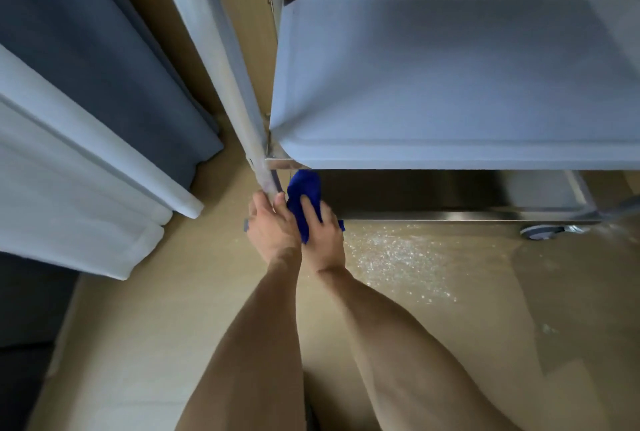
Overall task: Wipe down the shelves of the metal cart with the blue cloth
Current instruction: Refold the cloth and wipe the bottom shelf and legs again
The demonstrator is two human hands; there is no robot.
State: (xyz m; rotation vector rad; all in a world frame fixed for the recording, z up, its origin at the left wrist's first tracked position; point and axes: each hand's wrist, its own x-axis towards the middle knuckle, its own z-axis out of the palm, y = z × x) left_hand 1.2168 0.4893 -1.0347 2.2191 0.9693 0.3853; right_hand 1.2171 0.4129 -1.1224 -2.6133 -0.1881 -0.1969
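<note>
- Down at the cart's [450, 153] seven o'clock corner, the right hand [323, 235] is pressing the blue cloth [303, 193] against the lower shelf [450, 214], fingers curled over it.
- Meanwhile the left hand [272, 226] is gripping the cart's upright post [239, 108], just beside the cloth at nine o'clock.

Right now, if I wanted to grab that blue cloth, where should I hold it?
Probably the top end of the blue cloth, reaching in from the right: it sticks out bare below the upper shelf, while the right hand covers the rest.
</note>
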